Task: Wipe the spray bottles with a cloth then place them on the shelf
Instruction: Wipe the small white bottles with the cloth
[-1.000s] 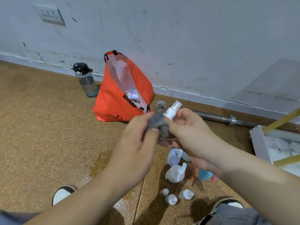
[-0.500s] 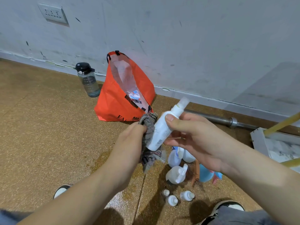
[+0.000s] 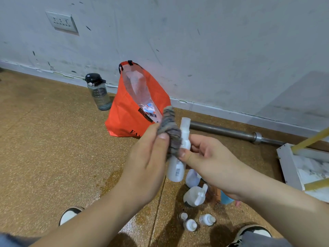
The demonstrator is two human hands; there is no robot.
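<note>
A slim white spray bottle point(image 3: 176, 169) with a clear cap stands nearly upright in mid-air at the centre. My right hand point(image 3: 209, 163) grips its middle, thumb across the front. My left hand point(image 3: 146, 164) holds a grey striped cloth point(image 3: 170, 132) bunched against the bottle's neck and upper body. Several more white spray bottles stand on the floor below: two larger ones point(image 3: 195, 195) and three small ones point(image 3: 190, 224). A white shelf point(image 3: 290, 168) with yellow legs lies at the right edge.
An orange bag point(image 3: 128, 118) leans against the wall with a dark-capped water bottle point(image 3: 99, 92) to its left. A metal bar point(image 3: 226, 131) lies along the baseboard. A blue bottle point(image 3: 225, 199) sits partly behind my right wrist. My shoes point(image 3: 70, 213) frame the bottom.
The bottle has turned from tilted to nearly upright, and my left hand has slid the cloth up from its lower body to the neck.
</note>
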